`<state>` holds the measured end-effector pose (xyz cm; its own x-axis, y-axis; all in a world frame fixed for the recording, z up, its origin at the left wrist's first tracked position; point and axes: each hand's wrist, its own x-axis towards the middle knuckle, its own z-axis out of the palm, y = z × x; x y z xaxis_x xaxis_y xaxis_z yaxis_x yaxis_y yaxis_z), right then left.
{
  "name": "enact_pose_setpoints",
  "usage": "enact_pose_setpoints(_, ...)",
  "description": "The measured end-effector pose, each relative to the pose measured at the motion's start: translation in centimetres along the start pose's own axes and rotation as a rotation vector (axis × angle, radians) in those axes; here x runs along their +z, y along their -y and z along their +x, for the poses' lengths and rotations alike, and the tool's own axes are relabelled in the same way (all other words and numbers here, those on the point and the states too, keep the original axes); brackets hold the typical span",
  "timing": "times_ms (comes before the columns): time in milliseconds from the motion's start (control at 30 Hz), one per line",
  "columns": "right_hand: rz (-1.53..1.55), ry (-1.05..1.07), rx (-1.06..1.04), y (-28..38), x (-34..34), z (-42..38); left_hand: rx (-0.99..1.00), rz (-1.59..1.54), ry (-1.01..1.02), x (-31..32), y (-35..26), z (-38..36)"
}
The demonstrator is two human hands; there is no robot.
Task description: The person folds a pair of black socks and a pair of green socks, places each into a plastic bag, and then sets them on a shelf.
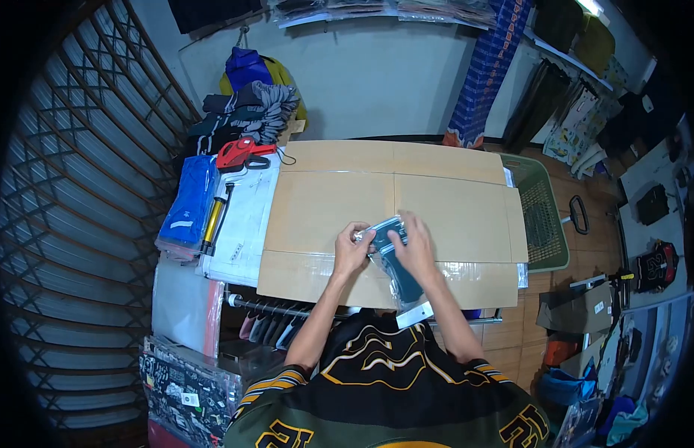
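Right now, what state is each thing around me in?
Left hand: closed on green packet
Right hand: closed on green packet
Green packet: held, in clear wrapping
Cardboard: flat, creased
Red tag gun: lying down
Blue packet: lying flat
Basket: upright, open-topped
Clothes: stacked

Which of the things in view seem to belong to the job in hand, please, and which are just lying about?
In use, it seems:
- left hand and right hand
- dark teal item in clear plastic, held by both
- cardboard beneath

Apparently lying about:
- red handheld tool
- blue bagged item
- yellow-and-black tool
- green basket
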<state>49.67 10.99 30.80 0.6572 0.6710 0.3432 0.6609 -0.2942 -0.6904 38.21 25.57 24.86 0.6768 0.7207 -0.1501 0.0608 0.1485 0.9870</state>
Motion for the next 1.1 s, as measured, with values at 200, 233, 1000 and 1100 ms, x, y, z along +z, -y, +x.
enact_pose_setpoints(200,-0.373,0.202,-0.076,0.1,3.9,-3.9,0.023,0.134,0.021,-1.7,-0.1,0.1)
enact_pose_setpoints(233,-0.391,0.229,-0.059,-0.3,4.5,-3.9,0.018,0.163,0.017,-1.9,-0.8,0.0)
enact_pose_setpoints(1000,-0.521,0.315,-0.022,0.4,4.7,-3.6,-0.005,0.194,-0.180,-5.7,-1.4,-1.2)
enact_pose_setpoints(1100,-0.527,0.326,-0.019,0.5,4.6,-3.5,-0.007,0.201,-0.182,-5.5,-1.6,-1.0)
